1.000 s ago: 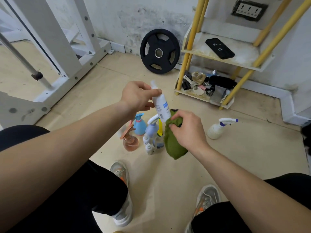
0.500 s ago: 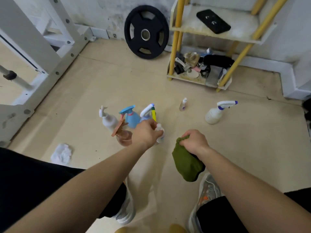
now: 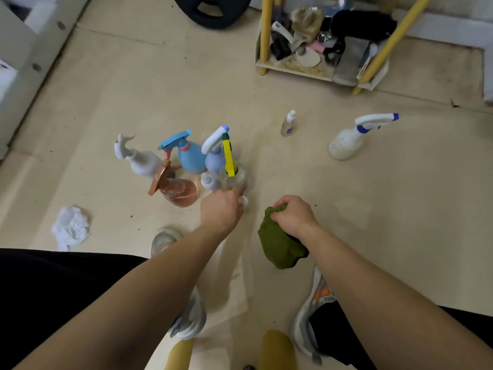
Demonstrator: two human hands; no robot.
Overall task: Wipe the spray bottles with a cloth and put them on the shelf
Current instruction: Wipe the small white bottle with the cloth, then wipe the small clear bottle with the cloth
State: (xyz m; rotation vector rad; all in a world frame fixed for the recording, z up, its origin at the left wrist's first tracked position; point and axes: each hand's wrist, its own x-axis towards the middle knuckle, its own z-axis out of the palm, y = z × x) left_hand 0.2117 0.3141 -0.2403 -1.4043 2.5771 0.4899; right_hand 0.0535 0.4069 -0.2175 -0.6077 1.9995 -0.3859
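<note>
Several spray bottles stand clustered on the floor: a white one point(image 3: 138, 162), a blue one point(image 3: 190, 159), a lilac one with a white trigger point(image 3: 214, 157), a clear one with a yellow trigger point(image 3: 236, 177) and a pink one with a copper trigger point(image 3: 180, 192). My left hand point(image 3: 221, 212) reaches into the cluster, its fingers curled round a small white bottle point(image 3: 244, 206) that is mostly hidden. My right hand point(image 3: 292, 216) grips a bunched green cloth point(image 3: 280, 245) just above the floor. The shelf point(image 3: 293, 69) with yellow legs stands at the back.
A small clear bottle point(image 3: 288, 124) and a white sprayer with a blue nozzle point(image 3: 346, 145) stand apart on the right. A crumpled white tissue point(image 3: 70, 227) lies left. A black weight plate point(image 3: 213, 12) leans at the back. The shelf's bottom tier is cluttered. My shoes point(image 3: 309, 327) are below.
My left hand came down from chest height, where it held a white bottle against the cloth, to the bottle cluster on the floor. My right hand lowered with the cloth. The view tilted downward.
</note>
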